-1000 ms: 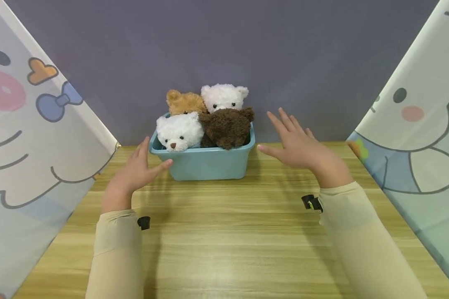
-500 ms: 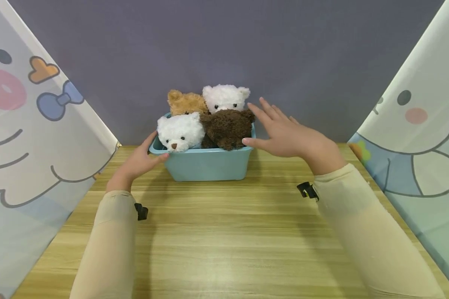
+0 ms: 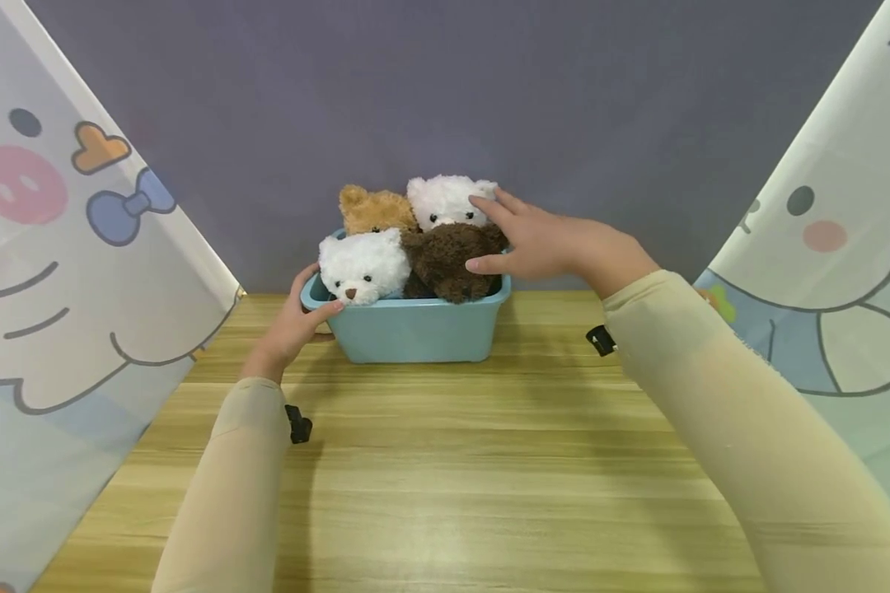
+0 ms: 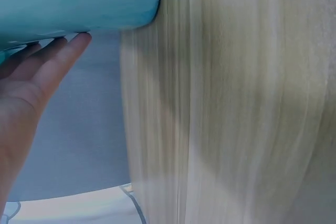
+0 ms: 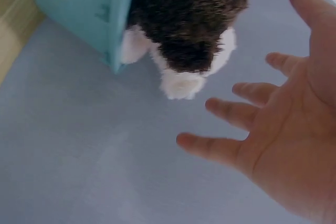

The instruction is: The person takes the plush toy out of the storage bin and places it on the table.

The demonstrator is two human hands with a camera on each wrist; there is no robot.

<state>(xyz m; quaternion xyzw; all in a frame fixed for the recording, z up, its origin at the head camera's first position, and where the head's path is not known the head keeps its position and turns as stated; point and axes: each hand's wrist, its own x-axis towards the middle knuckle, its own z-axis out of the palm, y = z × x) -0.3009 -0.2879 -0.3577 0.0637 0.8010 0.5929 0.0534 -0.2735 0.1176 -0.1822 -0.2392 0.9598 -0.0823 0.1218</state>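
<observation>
Blue tub [image 3: 415, 336] holds four teddies [image 3: 445, 257]: tan, brown, two white. My left hand [image 3: 292, 321], fingers straight, touches its nine o'clock end; my right hand [image 3: 549, 245] spreads near two.

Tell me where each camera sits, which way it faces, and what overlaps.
Head: worn on the head, looking forward and down at the blue bin; shows the left hand, right hand and both sleeves.
Left wrist: on that wrist, facing the bin's outside and the wooden table; shows part of the left hand.
Right wrist: on that wrist, facing the bin and brown plush bear; shows the right hand.
Shared by head and right wrist: bin, brown plush bear, right hand.
</observation>
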